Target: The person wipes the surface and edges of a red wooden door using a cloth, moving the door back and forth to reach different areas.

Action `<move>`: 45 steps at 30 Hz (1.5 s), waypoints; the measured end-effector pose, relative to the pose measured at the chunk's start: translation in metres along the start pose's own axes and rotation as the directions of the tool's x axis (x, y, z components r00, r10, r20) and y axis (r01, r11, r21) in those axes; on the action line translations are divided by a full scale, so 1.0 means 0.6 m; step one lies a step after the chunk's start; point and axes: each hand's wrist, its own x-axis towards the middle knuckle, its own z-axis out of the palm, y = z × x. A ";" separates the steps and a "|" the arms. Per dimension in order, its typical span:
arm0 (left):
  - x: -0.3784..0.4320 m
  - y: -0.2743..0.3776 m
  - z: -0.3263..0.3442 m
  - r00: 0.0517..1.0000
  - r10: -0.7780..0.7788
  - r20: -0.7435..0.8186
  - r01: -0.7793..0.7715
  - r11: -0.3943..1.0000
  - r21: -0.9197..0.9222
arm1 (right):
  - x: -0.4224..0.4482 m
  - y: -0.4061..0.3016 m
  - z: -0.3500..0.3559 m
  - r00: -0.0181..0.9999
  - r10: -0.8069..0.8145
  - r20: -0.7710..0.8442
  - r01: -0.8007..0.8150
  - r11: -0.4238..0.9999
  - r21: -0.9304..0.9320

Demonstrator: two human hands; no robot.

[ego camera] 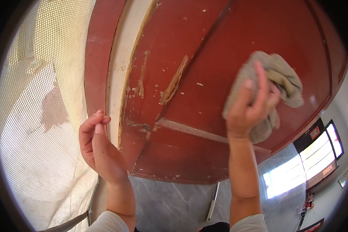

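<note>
Before me stands a red-painted wooden door (pixel 208 95), its paint chipped in spots and its wood splintered in places. My right hand (pixel 250 107) presses a bunched grey cloth (pixel 264 65) against the right part of the door; hand and cloth are blurred. My left hand (pixel 103 142) is raised by the door's left edge, in front of the pale door edge strip (pixel 127 43). Its fingers are curled in towards the thumb, and nothing shows between them.
A pale mesh curtain (pixel 32 150) hangs at the left beside a red door frame (pixel 101 43). On the grey marbled floor (pixel 168 197) lies a pole with a white grip (pixel 211 208). A bright doorway (pixel 316 153) opens at the right, beside a white wall (pixel 324 200).
</note>
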 end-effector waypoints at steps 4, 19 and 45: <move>-0.007 -0.005 0.010 0.998 -0.067 0.004 0.067 0.994 -0.083 | -0.040 -0.081 0.026 0.945 -0.289 0.154 0.233 0.923 0.305; -0.026 0.015 0.041 0.934 -0.220 0.282 0.269 0.952 -0.148 | 0.201 0.017 0.003 0.954 -0.283 -0.102 0.288 0.957 0.038; -0.009 0.048 0.009 1.000 -0.007 -0.027 -0.001 0.961 -0.276 | -0.056 -0.187 0.086 0.609 -0.780 0.146 0.569 0.557 0.605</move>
